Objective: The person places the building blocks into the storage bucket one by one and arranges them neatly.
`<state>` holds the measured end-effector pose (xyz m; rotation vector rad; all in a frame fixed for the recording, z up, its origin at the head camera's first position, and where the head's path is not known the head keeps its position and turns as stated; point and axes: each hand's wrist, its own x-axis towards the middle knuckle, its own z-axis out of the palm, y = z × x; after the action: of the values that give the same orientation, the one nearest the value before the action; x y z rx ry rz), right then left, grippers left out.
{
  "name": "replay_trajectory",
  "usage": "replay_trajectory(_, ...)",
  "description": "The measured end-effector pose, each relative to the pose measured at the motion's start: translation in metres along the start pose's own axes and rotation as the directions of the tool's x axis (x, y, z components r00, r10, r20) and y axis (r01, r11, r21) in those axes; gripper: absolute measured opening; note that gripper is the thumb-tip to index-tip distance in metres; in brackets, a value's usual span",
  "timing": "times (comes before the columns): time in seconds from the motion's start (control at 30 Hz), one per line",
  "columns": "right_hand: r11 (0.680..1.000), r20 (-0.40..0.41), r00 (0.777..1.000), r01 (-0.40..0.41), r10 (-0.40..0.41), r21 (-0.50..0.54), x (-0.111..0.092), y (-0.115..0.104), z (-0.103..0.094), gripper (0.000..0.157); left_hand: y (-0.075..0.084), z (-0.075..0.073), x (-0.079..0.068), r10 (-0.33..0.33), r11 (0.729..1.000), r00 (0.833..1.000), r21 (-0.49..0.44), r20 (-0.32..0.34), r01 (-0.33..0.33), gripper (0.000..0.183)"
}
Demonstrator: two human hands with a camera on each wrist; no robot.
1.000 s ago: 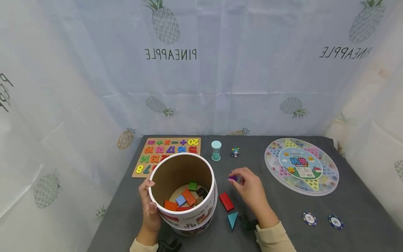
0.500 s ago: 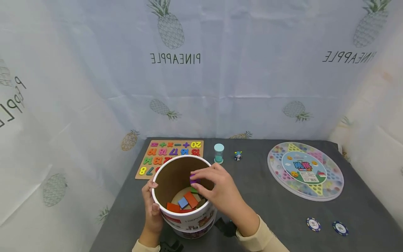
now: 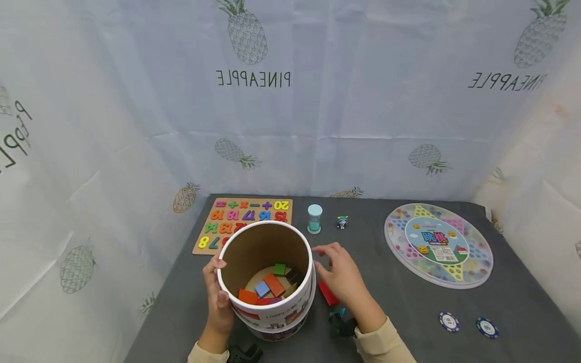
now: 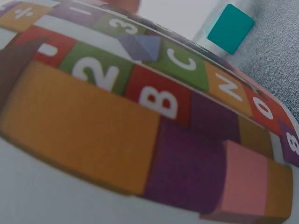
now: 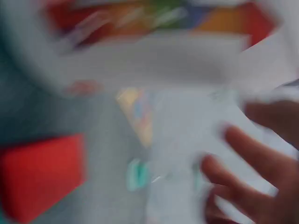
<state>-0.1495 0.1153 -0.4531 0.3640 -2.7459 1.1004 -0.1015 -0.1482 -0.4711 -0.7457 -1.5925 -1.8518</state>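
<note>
My left hand (image 3: 219, 302) grips a round white bucket (image 3: 265, 322) by its left side, thumb and fingers at the rim. Inside lie several toy blocks: a green block (image 3: 279, 269), an orange block (image 3: 274, 285), a blue block (image 3: 262, 289) and a purple sliver of another at the near wall. My right hand (image 3: 345, 277) hovers just right of the bucket, fingers loosely spread, nothing in them. Under it on the table lies a red block (image 3: 328, 293), which the right wrist view also shows. A teal triangular block (image 3: 339, 312) is partly hidden by the right wrist's black strap.
Behind the bucket lies a wooden number board (image 3: 213, 227), partly covered by it. A sand timer (image 3: 314, 219) and a small figurine (image 3: 342, 222) stand at the back. To the right are a round Chinese checkers case (image 3: 438, 246) and two poker chips (image 3: 449, 321), (image 3: 487, 327).
My right hand brought a purple block from the table into the bucket and let it go, then moved back out to the right. The left hand keeps its hold on the bucket.
</note>
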Motion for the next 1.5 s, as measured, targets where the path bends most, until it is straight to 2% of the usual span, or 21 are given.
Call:
replay_trajectory(0.03,0.997,0.080,0.997,-0.006,0.012,-0.074,-0.002,0.008,0.005,0.034,0.000,0.000,0.001,0.000,1.000,1.000,-0.002,0.002,0.000,0.052)
replay_trajectory(0.1,0.984,0.215,0.976,0.018,0.021,-0.177,-0.007,0.023,0.015,0.044,0.000,0.000,0.001,0.001,1.000,1.000,-0.009,0.007,-0.001,0.052)
replay_trajectory(0.17,0.979,0.313,0.949,0.029,0.036,-0.202,-0.011,0.033,0.021,0.053,0.000,0.000,0.002,0.000,1.000,1.000,-0.005,0.008,0.000,0.052)
replay_trajectory(0.23,0.983,0.363,0.930,0.011,0.058,-0.184,-0.013,0.040,0.024,0.057,0.001,0.000,0.002,0.001,1.000,1.000,-0.002,0.000,-0.001,0.051)
replay_trajectory(0.33,0.987,0.379,0.922,-0.011,0.072,-0.160,-0.013,0.043,0.024,0.056,0.001,0.000,0.001,-0.007,1.000,1.000,0.014,-0.005,0.007,0.052)
replay_trajectory(0.63,0.975,0.345,0.931,-0.045,0.120,-0.220,-0.015,0.044,0.024,0.036,0.000,0.000,0.002,-0.003,1.000,1.000,0.006,0.001,0.003,0.050)
replay_trajectory(0.73,0.974,0.293,0.945,-0.082,0.143,-0.213,-0.014,0.045,0.022,0.032,0.000,0.000,0.001,-0.002,1.000,1.000,0.009,-0.004,0.002,0.049)
replay_trajectory(0.83,0.979,0.199,0.969,-0.111,0.145,-0.171,-0.011,0.041,0.015,0.031,0.000,0.000,0.000,-0.005,1.000,1.000,0.014,-0.007,0.005,0.049)
replay_trajectory(0.97,0.993,0.000,0.995,-0.100,0.101,-0.062,-0.004,0.018,-0.010,0.036,0.000,0.001,0.000,-0.007,1.000,1.000,0.015,-0.004,0.007,0.048)
replay_trajectory(1.03,1.000,-0.149,0.989,-0.016,0.016,0.002,-0.002,0.001,-0.028,0.038,0.001,0.001,0.001,-0.006,1.000,1.000,0.014,0.003,0.006,0.050)
replay_trajectory(1.1,0.992,-0.294,0.950,0.119,-0.100,0.046,0.000,-0.017,-0.046,0.039,0.001,0.000,0.002,-0.005,1.000,1.000,0.013,0.012,0.005,0.050)
replay_trajectory(1.17,0.957,-0.419,0.879,0.281,-0.226,0.074,0.000,-0.035,-0.060,0.037,0.002,0.000,0.003,-0.004,1.000,1.000,0.006,0.014,0.004,0.051)
replay_trajectory(1.2,0.929,-0.464,0.838,0.362,-0.288,0.077,-0.001,-0.043,-0.064,0.035,0.002,0.000,0.003,-0.006,1.000,1.000,0.004,0.015,0.006,0.051)
replay_trajectory(1.23,0.901,-0.484,0.809,0.425,-0.334,0.087,-0.002,-0.051,-0.066,0.033,0.002,0.000,0.003,-0.006,1.000,1.000,0.003,0.013,0.006,0.051)
replay_trajectory(1.3,0.863,-0.472,0.791,0.492,-0.390,0.111,-0.005,-0.065,-0.066,0.029,0.002,0.000,0.001,-0.005,1.000,1.000,-0.004,0.006,0.005,0.050)
replay_trajectory(1.37,0.853,-0.394,0.816,0.505,-0.422,0.133,-0.008,-0.075,-0.060,0.027,0.001,0.000,0.000,-0.002,1.000,1.000,-0.010,-0.004,0.002,0.049)
replay_trajectory(1.47,0.880,-0.213,0.882,0.453,-0.420,0.142,-0.011,-0.082,-0.048,0.024,0.000,0.002,-0.001,-0.001,1.000,1.000,-0.018,-0.010,0.000,0.048)
replay_trajectory(1.5,0.889,-0.169,0.896,0.434,-0.410,0.142,-0.012,-0.082,-0.044,0.023,0.000,0.002,-0.002,0.001,1.000,1.000,-0.020,-0.012,-0.001,0.047)
